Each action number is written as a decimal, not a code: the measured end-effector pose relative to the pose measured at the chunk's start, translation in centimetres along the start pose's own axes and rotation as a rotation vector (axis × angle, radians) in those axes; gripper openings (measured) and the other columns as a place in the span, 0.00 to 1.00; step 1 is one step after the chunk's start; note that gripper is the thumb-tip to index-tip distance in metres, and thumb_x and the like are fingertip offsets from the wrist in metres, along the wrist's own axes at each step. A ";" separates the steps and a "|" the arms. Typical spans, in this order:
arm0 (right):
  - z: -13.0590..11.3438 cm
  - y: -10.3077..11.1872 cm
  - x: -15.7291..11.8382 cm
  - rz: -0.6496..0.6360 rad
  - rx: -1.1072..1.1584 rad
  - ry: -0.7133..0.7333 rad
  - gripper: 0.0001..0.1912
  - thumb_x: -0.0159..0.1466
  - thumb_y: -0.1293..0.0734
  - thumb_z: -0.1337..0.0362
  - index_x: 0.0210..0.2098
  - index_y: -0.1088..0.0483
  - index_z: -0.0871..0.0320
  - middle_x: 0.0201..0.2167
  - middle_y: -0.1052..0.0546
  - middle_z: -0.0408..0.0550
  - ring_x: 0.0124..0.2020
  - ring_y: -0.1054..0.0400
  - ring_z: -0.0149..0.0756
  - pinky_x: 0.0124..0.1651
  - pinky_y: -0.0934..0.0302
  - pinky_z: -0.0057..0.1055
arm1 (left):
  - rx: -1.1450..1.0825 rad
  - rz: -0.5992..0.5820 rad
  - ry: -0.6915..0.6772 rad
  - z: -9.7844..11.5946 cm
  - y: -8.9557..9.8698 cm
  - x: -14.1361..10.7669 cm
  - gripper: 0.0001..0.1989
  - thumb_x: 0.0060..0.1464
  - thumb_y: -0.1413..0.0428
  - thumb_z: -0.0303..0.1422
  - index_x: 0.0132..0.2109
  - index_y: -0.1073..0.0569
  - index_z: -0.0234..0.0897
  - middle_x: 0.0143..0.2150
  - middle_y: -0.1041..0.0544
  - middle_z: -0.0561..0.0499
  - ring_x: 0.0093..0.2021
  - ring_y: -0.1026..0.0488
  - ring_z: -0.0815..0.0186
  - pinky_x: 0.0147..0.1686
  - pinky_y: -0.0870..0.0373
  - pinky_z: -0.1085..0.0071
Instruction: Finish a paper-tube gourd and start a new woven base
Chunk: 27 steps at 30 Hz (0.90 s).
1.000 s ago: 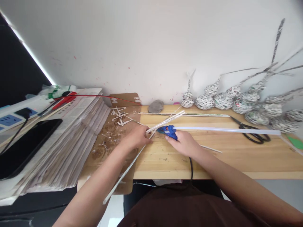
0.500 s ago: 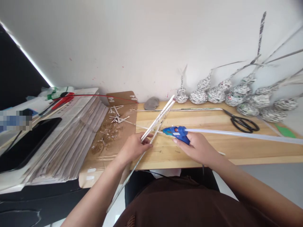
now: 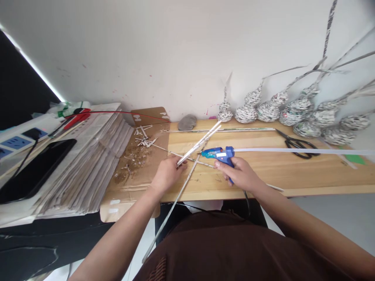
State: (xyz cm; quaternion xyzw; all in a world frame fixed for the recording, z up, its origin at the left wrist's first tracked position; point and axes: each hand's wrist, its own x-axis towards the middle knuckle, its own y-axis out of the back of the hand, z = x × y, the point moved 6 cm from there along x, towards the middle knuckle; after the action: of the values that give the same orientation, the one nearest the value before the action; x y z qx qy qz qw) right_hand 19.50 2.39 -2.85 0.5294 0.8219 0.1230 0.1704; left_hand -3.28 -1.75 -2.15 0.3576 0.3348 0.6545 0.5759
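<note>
My left hand (image 3: pixel 170 171) is closed around thin rolled-paper sticks (image 3: pixel 199 143), which slant up and to the right over the board. Other paper sticks (image 3: pixel 185 183) cross beneath them, one running down past the table's front edge. My right hand (image 3: pixel 241 171) grips a blue hot glue gun (image 3: pixel 221 153) by its handle. The gun's teal nozzle points left, close to where the sticks cross; whether it touches them I cannot tell. A long translucent glue stick (image 3: pixel 281 150) extends from the back of the gun to the right.
Woven paper gourds (image 3: pixel 246 112) line the wall, their stems sticking up. Black scissors (image 3: pixel 300 147) and a grey stone (image 3: pixel 187 122) lie on the wooden board (image 3: pixel 322 175). To the left are paper scraps on cardboard (image 3: pixel 129 191), stacked newspapers (image 3: pixel 88 168), a phone (image 3: pixel 38 171) and a power strip (image 3: pixel 16 142).
The glue gun has turned to lie more level, its glue stick now nearly horizontal. The sticks in my left hand have tilted lower. The view has shifted slightly.
</note>
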 end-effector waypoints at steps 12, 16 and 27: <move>1.0 -0.6 1.8 -0.019 0.520 -0.190 0.20 0.60 0.33 0.47 0.34 0.29 0.59 0.22 0.31 0.40 0.14 0.36 0.24 0.11 0.54 0.19 | -0.010 -0.047 -0.010 1.8 -1.8 2.3 0.08 0.51 0.40 0.34 0.40 0.21 0.40 0.38 0.20 0.49 0.37 0.25 0.62 0.37 0.33 0.72; 1.2 -0.6 1.7 -0.012 0.509 -0.174 0.19 0.60 0.33 0.48 0.33 0.29 0.60 0.21 0.31 0.40 0.13 0.37 0.24 0.11 0.54 0.19 | 0.043 -0.011 -0.037 1.8 -2.1 2.6 0.06 0.54 0.43 0.33 0.37 0.22 0.39 0.36 0.21 0.48 0.37 0.25 0.62 0.38 0.33 0.71; 1.5 -0.6 1.6 0.007 0.479 -0.136 0.19 0.60 0.32 0.48 0.33 0.30 0.60 0.20 0.31 0.40 0.13 0.37 0.25 0.10 0.53 0.19 | 0.219 0.025 -0.137 2.4 -2.1 2.9 0.12 0.61 0.50 0.35 0.35 0.24 0.37 0.35 0.24 0.47 0.36 0.26 0.63 0.38 0.34 0.71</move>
State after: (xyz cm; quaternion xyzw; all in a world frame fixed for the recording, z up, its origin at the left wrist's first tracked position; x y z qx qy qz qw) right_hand 19.00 3.62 -4.72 0.5645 0.8125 -0.1105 0.0945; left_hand -0.35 1.41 -2.46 0.4661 0.3597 0.5953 0.5468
